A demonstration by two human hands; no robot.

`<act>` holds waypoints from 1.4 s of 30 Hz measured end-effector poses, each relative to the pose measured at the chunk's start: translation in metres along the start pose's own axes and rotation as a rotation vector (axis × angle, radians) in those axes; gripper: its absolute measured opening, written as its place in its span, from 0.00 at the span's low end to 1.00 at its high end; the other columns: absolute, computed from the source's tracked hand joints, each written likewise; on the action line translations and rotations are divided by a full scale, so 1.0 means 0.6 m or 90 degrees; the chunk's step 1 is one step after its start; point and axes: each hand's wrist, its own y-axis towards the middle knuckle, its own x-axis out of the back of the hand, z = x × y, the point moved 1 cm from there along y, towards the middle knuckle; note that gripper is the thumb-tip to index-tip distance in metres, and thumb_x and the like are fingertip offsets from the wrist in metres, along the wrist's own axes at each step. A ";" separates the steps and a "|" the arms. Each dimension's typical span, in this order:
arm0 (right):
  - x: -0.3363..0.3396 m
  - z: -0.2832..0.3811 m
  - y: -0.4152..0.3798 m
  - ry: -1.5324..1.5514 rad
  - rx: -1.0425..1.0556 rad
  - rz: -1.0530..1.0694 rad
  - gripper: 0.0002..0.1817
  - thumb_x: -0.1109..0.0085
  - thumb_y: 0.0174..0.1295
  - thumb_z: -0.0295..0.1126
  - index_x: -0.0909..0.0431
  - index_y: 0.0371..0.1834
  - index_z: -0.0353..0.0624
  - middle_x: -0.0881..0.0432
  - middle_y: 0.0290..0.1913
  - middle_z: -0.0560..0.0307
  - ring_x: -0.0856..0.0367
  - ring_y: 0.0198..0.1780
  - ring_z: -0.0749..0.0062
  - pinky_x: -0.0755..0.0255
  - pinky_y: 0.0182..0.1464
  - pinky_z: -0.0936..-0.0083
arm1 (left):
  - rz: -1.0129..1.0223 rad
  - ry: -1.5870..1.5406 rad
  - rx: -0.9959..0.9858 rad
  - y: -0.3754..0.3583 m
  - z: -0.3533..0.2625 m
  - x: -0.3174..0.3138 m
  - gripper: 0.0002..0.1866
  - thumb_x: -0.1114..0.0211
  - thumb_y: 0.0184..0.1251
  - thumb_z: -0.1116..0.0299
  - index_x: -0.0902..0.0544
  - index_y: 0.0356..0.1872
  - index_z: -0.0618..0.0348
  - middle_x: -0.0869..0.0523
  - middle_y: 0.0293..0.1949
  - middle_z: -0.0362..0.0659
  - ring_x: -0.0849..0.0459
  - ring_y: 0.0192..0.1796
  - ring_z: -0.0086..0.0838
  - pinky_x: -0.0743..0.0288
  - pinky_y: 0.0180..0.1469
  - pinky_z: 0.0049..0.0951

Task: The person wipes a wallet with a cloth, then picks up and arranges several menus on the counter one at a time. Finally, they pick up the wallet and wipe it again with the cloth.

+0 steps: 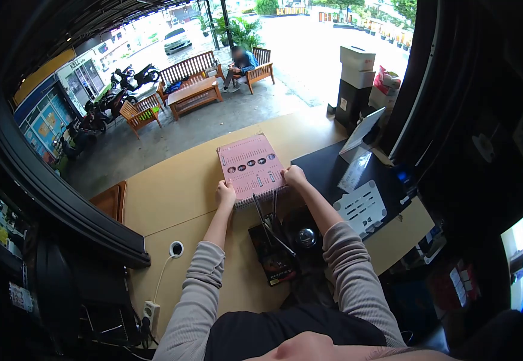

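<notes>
A pink spiral-bound menu (252,162) with printed text and a row of round pictures lies on or just above the wooden counter (171,180). My left hand (226,194) is closed on its near left edge. On the near right edge, my right hand (294,175) is closed too. Most of my fingertips are hidden under the menu. Between my forearms stands a black box (281,271) with thin metal bars beside it. Close to my right forearm is a dark round object with a shiny dome (306,238).
A white slotted plate (360,207) and a tilted sign (360,133) stand on the black surface at right. Stacked boxes (356,78) rise at the back right. A cable runs from a counter hole (177,248). Outside, a person (241,65) sits on a wooden chair.
</notes>
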 end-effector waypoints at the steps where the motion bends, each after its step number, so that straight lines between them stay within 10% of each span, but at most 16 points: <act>1: -0.001 -0.002 -0.002 -0.017 -0.012 -0.004 0.18 0.47 0.55 0.41 0.21 0.29 0.34 0.20 0.32 0.42 0.21 0.37 0.56 0.30 0.40 0.68 | 0.000 0.000 0.000 0.000 0.007 -0.005 0.17 0.50 0.62 0.56 0.25 0.36 0.62 0.19 0.34 0.54 0.21 0.39 0.45 0.29 0.40 0.40; 21: 0.002 0.045 -0.071 -0.264 0.148 -0.111 0.19 0.51 0.55 0.41 0.24 0.31 0.31 0.26 0.43 0.40 0.25 0.45 0.51 0.27 0.43 0.65 | -0.096 -0.014 -0.072 -0.012 0.014 -0.026 0.18 0.41 0.55 0.66 0.33 0.44 0.63 0.25 0.41 0.55 0.25 0.45 0.42 0.32 0.46 0.39; 29: -0.032 0.005 -0.055 -0.230 0.137 0.028 0.35 0.63 0.60 0.44 0.55 0.63 0.29 0.36 0.56 0.35 0.30 0.53 0.49 0.35 0.54 0.63 | 0.004 -0.111 0.066 -0.069 0.040 -0.053 0.30 0.48 0.60 0.56 0.40 0.58 0.67 0.28 0.51 0.59 0.29 0.54 0.47 0.36 0.55 0.38; 42: -0.019 0.017 -0.075 -0.205 0.115 0.053 0.34 0.66 0.62 0.45 0.57 0.64 0.30 0.38 0.58 0.35 0.30 0.54 0.50 0.34 0.53 0.64 | 0.027 -0.079 0.062 -0.064 0.049 -0.068 0.32 0.50 0.61 0.54 0.42 0.59 0.70 0.28 0.51 0.61 0.28 0.53 0.49 0.35 0.54 0.39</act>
